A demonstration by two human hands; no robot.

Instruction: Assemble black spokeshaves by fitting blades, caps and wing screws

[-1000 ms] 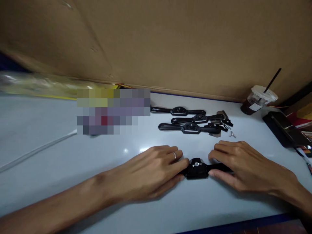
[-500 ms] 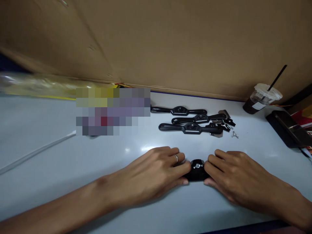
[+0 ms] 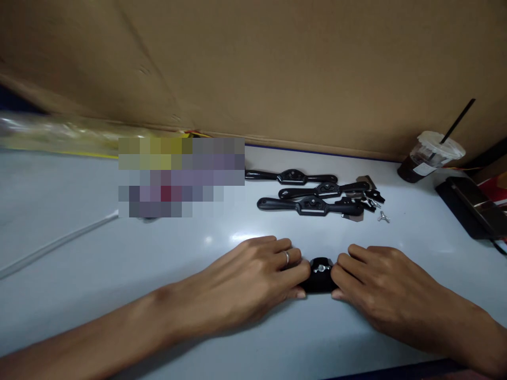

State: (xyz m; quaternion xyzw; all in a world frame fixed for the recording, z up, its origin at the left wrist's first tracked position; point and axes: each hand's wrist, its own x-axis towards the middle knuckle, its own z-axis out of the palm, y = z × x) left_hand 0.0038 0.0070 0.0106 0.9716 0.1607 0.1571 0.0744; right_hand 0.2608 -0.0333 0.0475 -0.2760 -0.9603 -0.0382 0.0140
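Observation:
A black tool (image 3: pixel 320 282) with a silver wing-shaped screw on its middle lies low on the white table (image 3: pixel 138 264). My left hand (image 3: pixel 257 279), with a ring on one finger, is closed round its left end. Round the right end my right hand (image 3: pixel 380 287) is closed too. Both handles are hidden under my fingers. Beyond my hands lie three black two-handled tool bodies (image 3: pixel 312 206). Beside them at the right are black metal parts (image 3: pixel 374 196), flat blades (image 3: pixel 365 182) and a silver wing screw (image 3: pixel 383 217).
A plastic cup (image 3: pixel 430 158) with dark drink and a straw stands at the back right, near a black box-like object (image 3: pixel 471 206). A cardboard panel (image 3: pixel 277 68) rises behind the table. Clear plastic wrapping (image 3: pixel 71 137), a blurred-out patch and a white cable (image 3: pixel 59 244) are at left.
The view has shifted slightly. Both hands keep their hold on the black tool, with hardly any movement.

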